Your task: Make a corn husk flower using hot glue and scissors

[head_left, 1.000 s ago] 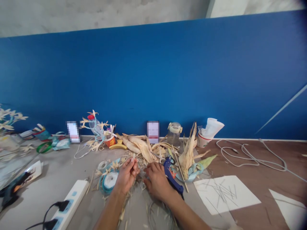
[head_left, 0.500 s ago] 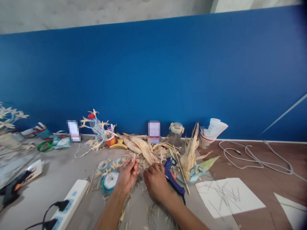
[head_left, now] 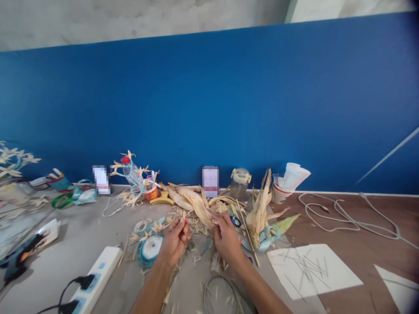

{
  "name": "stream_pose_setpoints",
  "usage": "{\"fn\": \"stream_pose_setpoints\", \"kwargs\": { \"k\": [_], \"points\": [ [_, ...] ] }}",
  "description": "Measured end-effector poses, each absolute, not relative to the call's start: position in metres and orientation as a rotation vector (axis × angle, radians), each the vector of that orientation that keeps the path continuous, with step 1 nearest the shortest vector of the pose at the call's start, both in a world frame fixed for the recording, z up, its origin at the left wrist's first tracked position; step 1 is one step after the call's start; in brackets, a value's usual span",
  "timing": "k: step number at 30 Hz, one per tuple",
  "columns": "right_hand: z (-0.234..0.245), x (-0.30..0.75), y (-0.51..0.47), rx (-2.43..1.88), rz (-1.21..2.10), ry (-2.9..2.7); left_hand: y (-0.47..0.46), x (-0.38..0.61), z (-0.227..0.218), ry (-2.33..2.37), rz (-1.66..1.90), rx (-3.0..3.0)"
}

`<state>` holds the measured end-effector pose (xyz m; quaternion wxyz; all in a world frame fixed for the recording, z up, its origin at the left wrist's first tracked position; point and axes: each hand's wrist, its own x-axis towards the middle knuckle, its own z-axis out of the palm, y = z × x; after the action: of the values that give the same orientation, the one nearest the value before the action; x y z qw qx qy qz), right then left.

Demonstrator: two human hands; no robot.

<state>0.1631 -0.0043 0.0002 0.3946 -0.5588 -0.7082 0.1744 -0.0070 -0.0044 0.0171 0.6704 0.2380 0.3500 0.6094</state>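
My left hand [head_left: 176, 240] is closed in a pinch above the scraps, with a small pale piece of husk [head_left: 183, 214] showing at its fingertips. My right hand [head_left: 226, 240] reaches over the husk pile with its fingers curled together. A thin grey tip [head_left: 212, 212] shows by those fingers; the rest is covered. Dried corn husks [head_left: 193, 203] lie just beyond both hands. Beside the left wrist is a roll of light blue ribbon [head_left: 151, 248], with small husk flowers [head_left: 159, 226] behind it. The blue glue gun is mostly hidden under my right hand.
A white power strip [head_left: 101, 270] lies front left. Along the blue partition [head_left: 209, 104] stand a bottle with husk flowers [head_left: 131, 172], a lidded jar [head_left: 240, 183] and a paper cup [head_left: 281, 194]. Right are an upright husk [head_left: 260, 213], thin wires on paper [head_left: 314, 270] and white cable [head_left: 343, 213].
My right hand has moved right and slightly away from me, over the glue gun and the husk edge. My left hand keeps its pinch in nearly the same place.
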Motion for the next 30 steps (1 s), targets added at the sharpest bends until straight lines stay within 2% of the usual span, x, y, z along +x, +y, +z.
{"fn": "stream_pose_setpoints", "kwargs": {
  "k": [7,15,23,30],
  "points": [
    [0.006,0.159,-0.001,-1.512,0.453,-2.062,-0.004,-0.007,0.018,0.799,1.36,0.542],
    [0.002,0.14,0.008,-1.591,0.285,-2.378,-0.005,-0.005,0.017,0.815,1.349,0.541],
    [0.008,0.154,0.017,-1.453,0.558,-2.121,-0.005,-0.003,0.011,0.794,1.334,0.564],
    [0.006,0.15,0.008,-1.497,0.333,-2.449,-0.005,-0.003,0.008,0.797,1.306,0.571]
  ]
}}
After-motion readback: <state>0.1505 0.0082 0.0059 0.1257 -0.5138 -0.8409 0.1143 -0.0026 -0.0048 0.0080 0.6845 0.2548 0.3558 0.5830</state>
